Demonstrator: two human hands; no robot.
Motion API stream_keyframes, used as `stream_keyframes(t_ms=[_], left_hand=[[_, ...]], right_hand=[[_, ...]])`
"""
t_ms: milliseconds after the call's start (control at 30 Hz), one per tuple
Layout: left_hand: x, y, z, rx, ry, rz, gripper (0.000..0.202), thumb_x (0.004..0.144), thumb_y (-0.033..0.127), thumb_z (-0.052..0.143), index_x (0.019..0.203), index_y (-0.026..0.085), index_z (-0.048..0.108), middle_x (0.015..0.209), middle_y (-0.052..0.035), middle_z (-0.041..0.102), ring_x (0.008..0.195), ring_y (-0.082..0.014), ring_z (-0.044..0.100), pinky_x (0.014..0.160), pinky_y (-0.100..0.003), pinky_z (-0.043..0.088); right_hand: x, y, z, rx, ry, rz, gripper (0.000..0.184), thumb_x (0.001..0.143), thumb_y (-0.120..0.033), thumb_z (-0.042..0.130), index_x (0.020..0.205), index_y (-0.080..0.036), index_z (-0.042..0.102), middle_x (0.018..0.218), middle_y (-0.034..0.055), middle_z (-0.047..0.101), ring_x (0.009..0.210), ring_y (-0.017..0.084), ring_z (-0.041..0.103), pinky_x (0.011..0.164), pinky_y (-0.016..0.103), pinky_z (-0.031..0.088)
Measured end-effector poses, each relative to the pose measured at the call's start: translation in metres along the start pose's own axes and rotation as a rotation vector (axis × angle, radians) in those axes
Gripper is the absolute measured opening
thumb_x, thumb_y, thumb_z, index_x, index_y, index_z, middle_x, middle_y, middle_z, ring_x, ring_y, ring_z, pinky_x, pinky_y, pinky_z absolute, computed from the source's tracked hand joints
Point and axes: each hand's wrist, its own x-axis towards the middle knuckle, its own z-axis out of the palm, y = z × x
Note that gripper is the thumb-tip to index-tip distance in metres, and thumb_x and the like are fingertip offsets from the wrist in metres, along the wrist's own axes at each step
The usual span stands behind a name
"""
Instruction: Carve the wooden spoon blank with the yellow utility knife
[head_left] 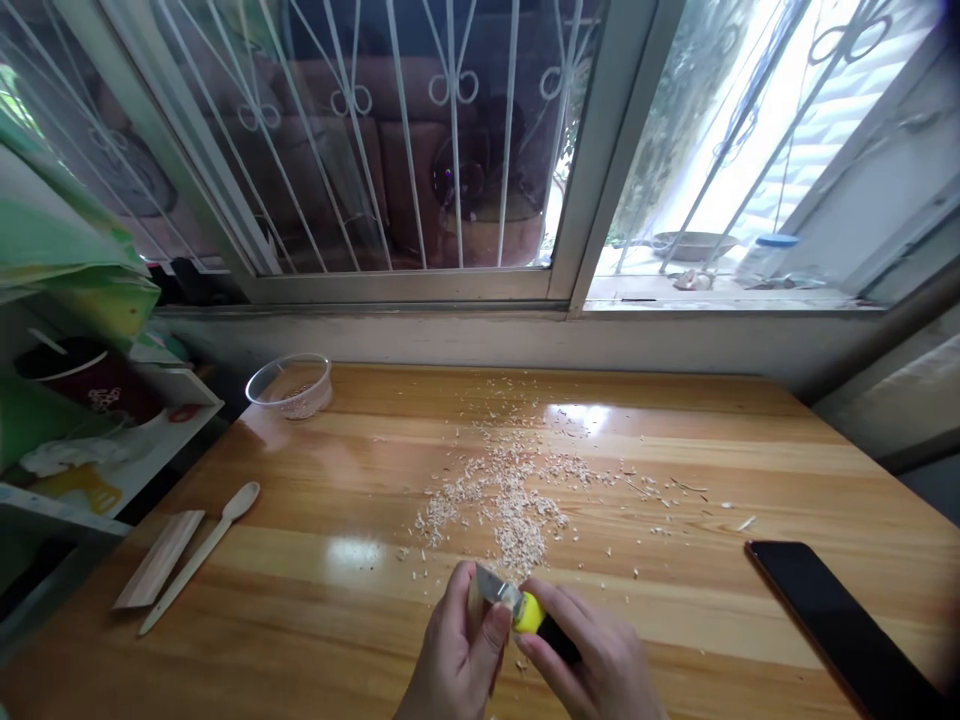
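left grip (459, 648): wood (473, 608) mostly hidden | right grip (596, 642): knife (530, 613) | phone (847, 625): cropped

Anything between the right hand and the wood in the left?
Yes: the knife, held in the right hand, its blade reaching toward the wood. The left thumb of the left hand also sits close to the blade's base. Nothing else visible between them; blade-wood contact is unclear.

Your left hand (455, 655) curls thumb-forward; your right hand (592, 648) bends just beside it, lower fingers perhaps tucked underneath.
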Motion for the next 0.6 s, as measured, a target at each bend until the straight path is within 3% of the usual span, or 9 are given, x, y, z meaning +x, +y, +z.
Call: stream_keyframes(t_ms=[233, 400, 600], left_hand=[[-0.005, 0.005, -0.012, -0.06, -0.047, 0.029, 0.034, 0.082, 0.052, 0.054, 0.093, 0.02, 0.053, 0.051, 0.007, 0.041, 0.043, -0.0084, 0.038, 0.042, -0.019, 0.031], [-0.005, 0.003, -0.007, 0.012, 0.036, 0.04, 0.037, 0.082, 0.055, 0.052, 0.089, 0.019, 0.052, 0.052, 0.0078, 0.041, 0.041, -0.0067, 0.036, 0.04, -0.018, 0.029], [-0.002, 0.007, -0.001, 0.097, 0.111, 0.065, 0.038, 0.083, 0.056, 0.05, 0.089, 0.019, 0.053, 0.051, 0.0061, 0.044, 0.048, -0.0113, 0.045, 0.045, -0.02, 0.036]], right_hand=[[0.011, -0.004, -0.008, -0.062, -0.109, -0.062, 0.032, 0.09, -0.047, 0.047, 0.103, -0.02, 0.06, 0.074, 0.0035, 0.067, 0.06, 0.016, 0.064, 0.052, 0.022, 0.047], [0.01, -0.002, -0.002, -0.104, -0.013, -0.098, 0.034, 0.089, -0.047, 0.049, 0.106, -0.02, 0.06, 0.077, 0.0041, 0.069, 0.059, 0.014, 0.065, 0.052, 0.02, 0.048], [0.011, -0.007, 0.001, -0.022, 0.071, -0.032, 0.029, 0.092, -0.041, 0.045, 0.107, -0.021, 0.059, 0.087, 0.0052, 0.071, 0.068, 0.015, 0.069, 0.058, 0.017, 0.052]])
